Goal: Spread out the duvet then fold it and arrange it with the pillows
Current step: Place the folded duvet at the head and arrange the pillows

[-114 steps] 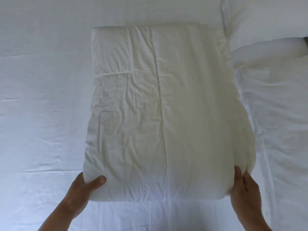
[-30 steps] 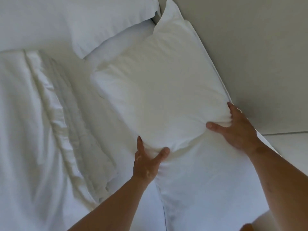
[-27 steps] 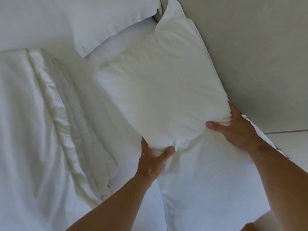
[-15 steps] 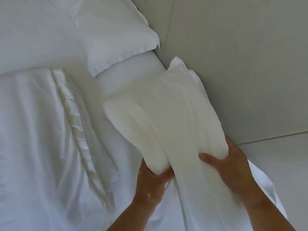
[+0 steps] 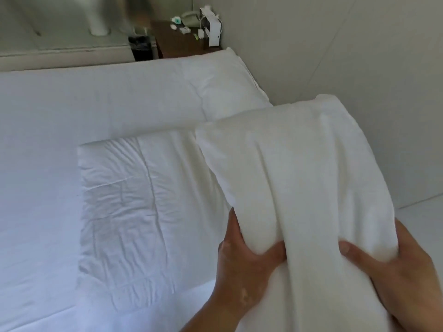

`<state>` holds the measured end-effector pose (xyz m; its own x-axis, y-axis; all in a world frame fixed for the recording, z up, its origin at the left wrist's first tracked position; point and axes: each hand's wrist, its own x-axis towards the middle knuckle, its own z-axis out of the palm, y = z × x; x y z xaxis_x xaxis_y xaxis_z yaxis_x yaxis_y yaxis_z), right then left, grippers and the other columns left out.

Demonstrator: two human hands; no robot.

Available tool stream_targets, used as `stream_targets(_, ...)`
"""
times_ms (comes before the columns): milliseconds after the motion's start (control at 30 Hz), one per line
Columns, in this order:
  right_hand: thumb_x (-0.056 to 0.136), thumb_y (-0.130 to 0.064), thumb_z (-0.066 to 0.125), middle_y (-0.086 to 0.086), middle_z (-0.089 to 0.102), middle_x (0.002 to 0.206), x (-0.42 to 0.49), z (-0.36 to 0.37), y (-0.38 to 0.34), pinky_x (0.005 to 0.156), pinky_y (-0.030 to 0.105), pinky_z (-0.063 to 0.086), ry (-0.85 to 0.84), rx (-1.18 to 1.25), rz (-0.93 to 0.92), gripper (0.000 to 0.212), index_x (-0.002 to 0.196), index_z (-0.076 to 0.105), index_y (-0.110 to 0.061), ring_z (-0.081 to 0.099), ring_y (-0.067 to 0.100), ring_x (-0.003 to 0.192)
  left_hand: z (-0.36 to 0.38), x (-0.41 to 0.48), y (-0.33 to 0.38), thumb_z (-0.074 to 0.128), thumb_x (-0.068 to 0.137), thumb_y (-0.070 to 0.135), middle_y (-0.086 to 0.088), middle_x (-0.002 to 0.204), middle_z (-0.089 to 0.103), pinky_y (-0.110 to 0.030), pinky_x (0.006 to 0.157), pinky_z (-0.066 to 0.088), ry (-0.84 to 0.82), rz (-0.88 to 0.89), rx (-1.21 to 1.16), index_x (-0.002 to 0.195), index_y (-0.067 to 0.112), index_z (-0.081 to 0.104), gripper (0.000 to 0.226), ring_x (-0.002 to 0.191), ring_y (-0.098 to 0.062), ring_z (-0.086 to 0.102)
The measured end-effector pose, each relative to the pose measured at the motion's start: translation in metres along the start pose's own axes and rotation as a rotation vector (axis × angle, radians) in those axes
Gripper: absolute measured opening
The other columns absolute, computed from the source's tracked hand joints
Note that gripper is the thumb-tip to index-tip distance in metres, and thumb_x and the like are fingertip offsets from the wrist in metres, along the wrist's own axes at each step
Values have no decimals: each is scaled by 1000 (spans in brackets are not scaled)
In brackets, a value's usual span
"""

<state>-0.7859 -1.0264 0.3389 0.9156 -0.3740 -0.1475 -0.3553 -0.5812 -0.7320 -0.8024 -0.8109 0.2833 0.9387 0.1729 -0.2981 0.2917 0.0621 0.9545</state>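
A white pillow (image 5: 294, 168) is lifted off the bed at the right. My left hand (image 5: 244, 271) grips its near left corner, thumb on top. My right hand (image 5: 402, 271) grips its near right corner. The folded white duvet (image 5: 134, 204) lies flat on the bed sheet, just left of the lifted pillow. A second white pillow (image 5: 215, 85) lies at the head of the bed, beyond the duvet and against the wall.
The white bed sheet (image 5: 36, 188) stretches to the left. A grey wall (image 5: 359, 56) runs along the right. Beyond the bed stand a dark bedside table (image 5: 177, 44) with small items and a black bin (image 5: 141, 47).
I have raised the pillow higher off the bed and swung it leftward toward the duvet. My view has turned, so the folded duvet and the bedside table now show.
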Motion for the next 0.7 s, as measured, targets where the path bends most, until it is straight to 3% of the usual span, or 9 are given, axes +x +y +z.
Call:
stream_targets(133,58,-37,93,-9,70,111,-72,58,-62,94,54,52,-93,54,-76,82,130,54,-45,66,25,102,-116,-31,21,93,58,42,50,110,54,-4,83,43,157,138,51,137,58,34,99,101,22,55)
stream_targets(200,59,-36,92,-10,69,110,-108,96,-90,91,49,53,-185,89,-130,81,131,55,-40,65,22,100,-182,-48,23,92,61,41,54,110,51,3,82,39,239,175,92,140,57,30,102,102,27,51)
stream_targets(267,62,-31,92,-18,67,102,-145,138,-116,79,32,51,-299,124,-200,72,125,58,-38,63,8,90,-248,-65,23,92,60,45,45,122,53,-11,95,44,316,183,157,144,56,27,107,112,18,52)
stream_targets(333,62,-28,93,-25,66,98,-177,182,-135,74,24,48,-405,162,-254,71,123,58,-39,61,-6,87,-310,-85,16,92,59,48,37,130,54,-27,101,47,397,151,217,144,57,27,107,119,5,55)
stream_targets(467,57,-34,95,-30,68,99,-236,272,-156,76,8,47,-594,184,-307,74,120,57,-40,60,-21,87,-414,-130,-2,92,60,44,28,132,56,-32,98,48,533,71,286,144,52,33,103,120,-5,57)
stream_targets(633,59,-36,95,-25,72,104,-299,353,-168,87,21,55,-825,179,-321,77,126,58,-40,67,-10,92,-505,-173,-36,92,65,34,19,130,58,-31,93,45,664,-22,340,145,45,37,98,116,-9,57)
stream_targets(700,59,-42,93,-24,71,108,-315,380,-169,90,23,54,-891,157,-357,79,129,56,-41,66,-8,97,-532,-186,-50,91,66,31,19,127,60,-25,88,47,699,-48,338,144,44,40,94,110,-3,60)
